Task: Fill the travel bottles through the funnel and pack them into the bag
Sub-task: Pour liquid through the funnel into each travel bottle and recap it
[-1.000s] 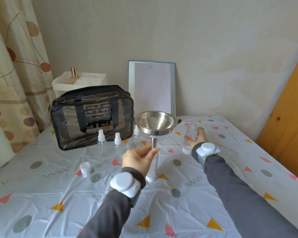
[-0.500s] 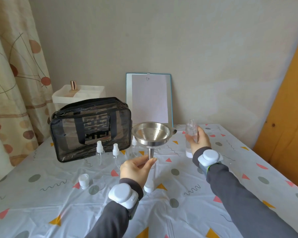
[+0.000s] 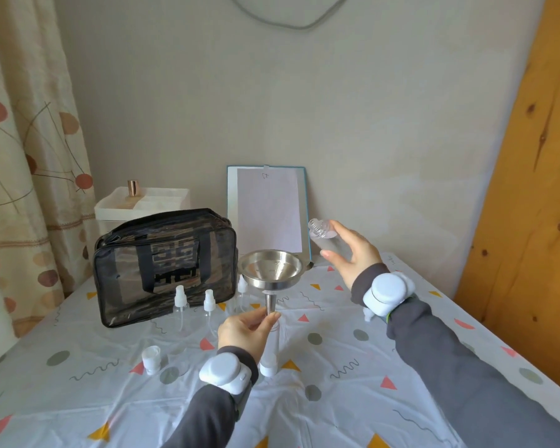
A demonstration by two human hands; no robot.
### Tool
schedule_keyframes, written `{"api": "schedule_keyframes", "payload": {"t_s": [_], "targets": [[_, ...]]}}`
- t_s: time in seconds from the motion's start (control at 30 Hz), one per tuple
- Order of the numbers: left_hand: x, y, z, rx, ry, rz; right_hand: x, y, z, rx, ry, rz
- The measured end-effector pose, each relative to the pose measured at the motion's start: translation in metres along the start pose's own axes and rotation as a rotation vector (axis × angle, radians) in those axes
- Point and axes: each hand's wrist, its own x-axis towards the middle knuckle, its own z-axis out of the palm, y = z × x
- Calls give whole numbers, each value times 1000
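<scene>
A steel funnel [image 3: 273,269] stands with its spout in the neck of a clear travel bottle [image 3: 270,349] on the table. My left hand [image 3: 244,331] pinches the spout and bottle neck. My right hand [image 3: 353,253] holds a clear open source bottle [image 3: 323,235] in the air, tilted with its mouth towards the funnel, up and to the right of the bowl. Three small spray bottles [image 3: 180,305] stand in front of a black see-through bag [image 3: 164,265]. A loose white cap [image 3: 151,359] lies at the left.
A white organiser box [image 3: 149,202] with a gold-capped bottle [image 3: 133,189] sits behind the bag. A blue clipboard with paper [image 3: 267,210] leans on the wall. Curtain at the left, wooden panel [image 3: 530,189] at the right. Another white cap [image 3: 368,315] lies under my right wrist.
My right hand lifted the source bottle off the table and tilted it towards the funnel. The camera view tipped upward. My left hand stayed on the funnel spout.
</scene>
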Motion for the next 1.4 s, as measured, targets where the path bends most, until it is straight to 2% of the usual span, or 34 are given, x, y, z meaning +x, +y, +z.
{"api": "schedule_keyframes", "payload": {"t_s": [0.13,0.47,1.4], "targets": [[-1,0,0,5,0,-12,3,-7,-9,-87,-13,-63],[0,2,0,-19,-8,-36,4,-13,-8,-207,-145,-79],[2,1,1,-33,7,-36,6,-21,-6,-370,-201,-113]]}}
